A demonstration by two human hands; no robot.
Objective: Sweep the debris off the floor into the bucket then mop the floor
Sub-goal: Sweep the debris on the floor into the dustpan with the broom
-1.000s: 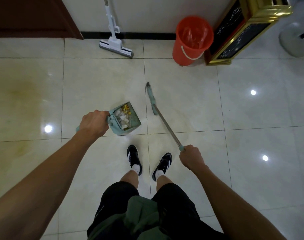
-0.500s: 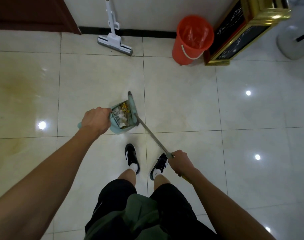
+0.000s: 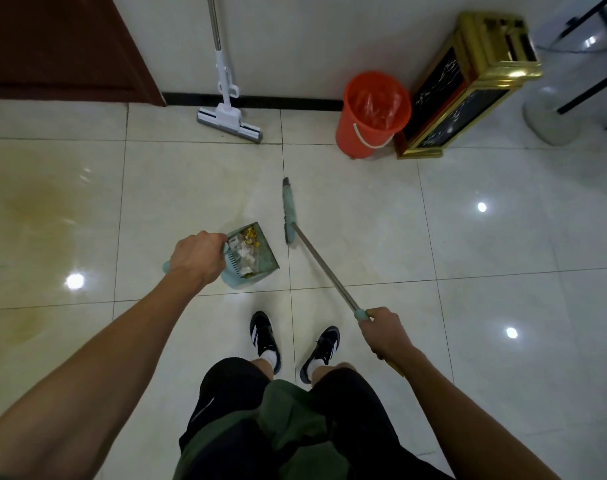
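Note:
My left hand (image 3: 195, 255) grips the handle of a teal dustpan (image 3: 264, 260) that rests on the tiled floor in front of my feet. White and yellow debris (image 3: 247, 244) lies inside the pan. My right hand (image 3: 386, 332) grips the end of a broom's metal handle (image 3: 324, 268). The teal broom head (image 3: 288, 211) stands on the floor just right of the pan, apart from it. An orange bucket (image 3: 373, 114) with a red liner stands by the wall, beyond the broom. A white squeeze mop (image 3: 230, 124) leans against the wall.
A gold-framed black box (image 3: 468, 88) stands right of the bucket. A dark brown door (image 3: 59, 46) is at the far left. A white round base (image 3: 549, 116) with black rods is at the far right. A yellowish stain (image 3: 38, 216) marks the left tiles.
The broom head was at the dustpan's mouth half a second ago; it has swung out to the right and away from the pan. The view shifted, showing more wall.

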